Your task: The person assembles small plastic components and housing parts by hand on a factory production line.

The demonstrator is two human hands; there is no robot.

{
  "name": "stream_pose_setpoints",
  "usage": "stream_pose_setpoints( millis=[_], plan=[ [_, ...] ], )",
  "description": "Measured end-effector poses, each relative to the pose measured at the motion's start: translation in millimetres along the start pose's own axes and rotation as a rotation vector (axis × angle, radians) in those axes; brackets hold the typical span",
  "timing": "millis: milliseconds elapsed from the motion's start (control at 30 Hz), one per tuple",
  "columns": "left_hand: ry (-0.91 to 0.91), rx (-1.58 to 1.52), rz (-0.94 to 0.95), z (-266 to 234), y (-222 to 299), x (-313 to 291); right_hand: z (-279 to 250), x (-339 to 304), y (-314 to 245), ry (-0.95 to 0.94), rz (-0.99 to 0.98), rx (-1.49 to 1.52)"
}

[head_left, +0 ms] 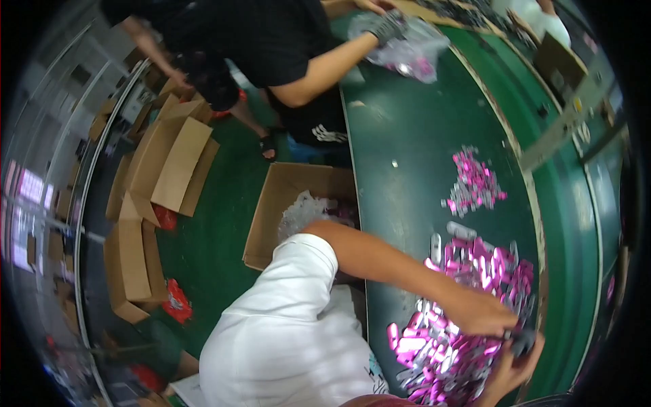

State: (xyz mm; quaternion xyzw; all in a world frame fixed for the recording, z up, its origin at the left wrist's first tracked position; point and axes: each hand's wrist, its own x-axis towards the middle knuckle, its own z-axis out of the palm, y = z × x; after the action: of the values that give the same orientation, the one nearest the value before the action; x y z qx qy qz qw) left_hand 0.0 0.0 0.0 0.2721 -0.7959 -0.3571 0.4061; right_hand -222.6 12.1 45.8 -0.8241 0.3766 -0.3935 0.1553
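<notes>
My left hand reaches across a large heap of small pink and silver pieces, its fingers closed at a small dark object. From the lower edge comes my right hand, its fingers curled round that same object from below. The object looks black and rounded, but its kind is too small and covered to make out. Both hands are close together above the heap's right side. The pieces are long, with rounded ends, and shiny. They lie loose on the green work surface.
A smaller pile of pink and silver bits lies farther up the surface. Left of the surface stands an open carton with clear plastic inside. More cartons stand on the floor. A gloved co-worker handles a clear bag at the far end.
</notes>
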Motion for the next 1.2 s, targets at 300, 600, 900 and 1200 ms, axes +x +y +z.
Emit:
stream_pose_setpoints(
  millis=[300, 600, 900, 1200],
  plan=[
    [-0.045, -1.314, -0.52, 8, -23, 17, 17, 71, -44, 0.128, -0.944, -0.453],
    [0.336, -1.172, -0.448, 30, -25, 16, -3, 80, -27, -0.491, -0.796, -0.257],
    [0.336, -0.751, -0.341, 20, -11, 12, 36, 64, -20, -0.446, 0.273, 0.309],
    [0.382, -0.802, -0.481, 23, -2, 4, 47, 65, -29, -0.501, 0.308, 0.221]
  ],
)
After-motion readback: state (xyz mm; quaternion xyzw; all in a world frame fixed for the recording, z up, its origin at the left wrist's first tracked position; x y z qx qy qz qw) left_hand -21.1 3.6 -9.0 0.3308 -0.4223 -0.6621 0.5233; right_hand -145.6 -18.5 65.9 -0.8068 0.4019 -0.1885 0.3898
